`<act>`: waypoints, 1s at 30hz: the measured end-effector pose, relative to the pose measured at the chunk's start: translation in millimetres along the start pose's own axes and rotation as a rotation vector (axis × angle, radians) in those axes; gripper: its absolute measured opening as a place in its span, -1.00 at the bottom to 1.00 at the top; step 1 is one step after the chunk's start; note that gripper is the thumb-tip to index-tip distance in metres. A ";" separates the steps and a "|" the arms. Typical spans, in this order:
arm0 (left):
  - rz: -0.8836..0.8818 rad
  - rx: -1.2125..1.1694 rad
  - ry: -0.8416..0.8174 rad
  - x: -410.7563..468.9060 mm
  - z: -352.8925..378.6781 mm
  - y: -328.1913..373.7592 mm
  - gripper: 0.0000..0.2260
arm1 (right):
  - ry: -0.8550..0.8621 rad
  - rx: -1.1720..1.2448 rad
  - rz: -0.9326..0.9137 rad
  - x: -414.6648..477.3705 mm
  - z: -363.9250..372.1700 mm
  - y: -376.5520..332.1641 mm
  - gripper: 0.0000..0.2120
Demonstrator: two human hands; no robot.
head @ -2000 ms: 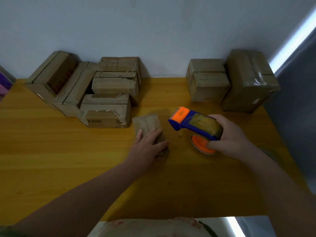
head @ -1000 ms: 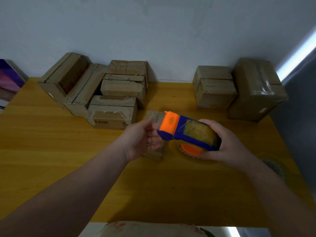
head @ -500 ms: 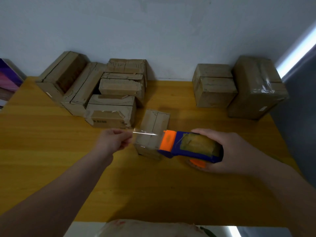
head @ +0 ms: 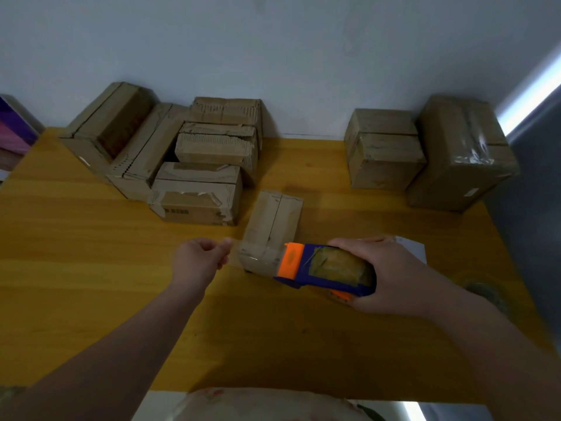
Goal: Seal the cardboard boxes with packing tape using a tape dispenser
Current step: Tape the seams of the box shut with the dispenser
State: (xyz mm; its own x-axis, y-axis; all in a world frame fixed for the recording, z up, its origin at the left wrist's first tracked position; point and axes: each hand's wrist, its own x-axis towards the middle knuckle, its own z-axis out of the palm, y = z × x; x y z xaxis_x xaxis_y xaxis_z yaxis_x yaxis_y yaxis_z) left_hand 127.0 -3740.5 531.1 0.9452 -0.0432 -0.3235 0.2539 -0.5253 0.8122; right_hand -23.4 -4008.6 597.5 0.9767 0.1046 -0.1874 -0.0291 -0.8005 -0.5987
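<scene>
The right hand grips the blue and orange plastic tape dispenser at the near end of the small brown cardboard box on the yellow wooden table. The left hand pinches the clear tape stretched across that end.

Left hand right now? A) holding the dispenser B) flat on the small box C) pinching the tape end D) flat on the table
C: the left hand pinches the clear tape strip that runs to the tape dispenser in the right hand, across the near end of the small box.
</scene>
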 end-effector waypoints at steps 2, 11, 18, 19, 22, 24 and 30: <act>0.005 0.029 0.001 1.2 2.8 -4.0 -0.68 | -0.003 -0.010 0.005 1.3 2.9 1.6 -0.23; -0.028 -0.018 -0.119 3.2 10.5 -13.2 -0.69 | -0.003 0.030 0.029 2.3 11.2 9.5 -0.21; -0.127 0.044 -0.279 2.4 5.8 -17.6 -0.74 | 0.015 0.020 0.032 1.9 13.7 11.0 -0.22; -0.099 0.102 -0.242 1.8 5.6 -17.6 -0.76 | 0.020 0.020 0.029 1.8 14.1 11.0 -0.22; 0.055 0.050 -0.073 -2.5 5.6 -10.6 -0.76 | 0.018 0.049 0.040 1.7 15.0 11.0 -0.22; 0.067 -0.141 -0.128 -8.0 9.1 -4.0 -0.76 | 0.026 0.056 0.037 1.9 14.9 10.0 -0.23; 0.043 -0.130 -0.386 -20.5 16.9 -4.3 -0.47 | 0.030 0.036 0.045 1.1 15.7 6.2 -0.24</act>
State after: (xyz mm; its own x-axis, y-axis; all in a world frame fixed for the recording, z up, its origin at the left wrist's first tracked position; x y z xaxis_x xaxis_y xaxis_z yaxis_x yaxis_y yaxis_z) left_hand 103.1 -3751.7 526.0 0.8156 -0.3918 -0.4258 0.2628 -0.4048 0.8758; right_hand -25.8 -4004.2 581.4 0.9801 0.0512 -0.1916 -0.0800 -0.7819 -0.6182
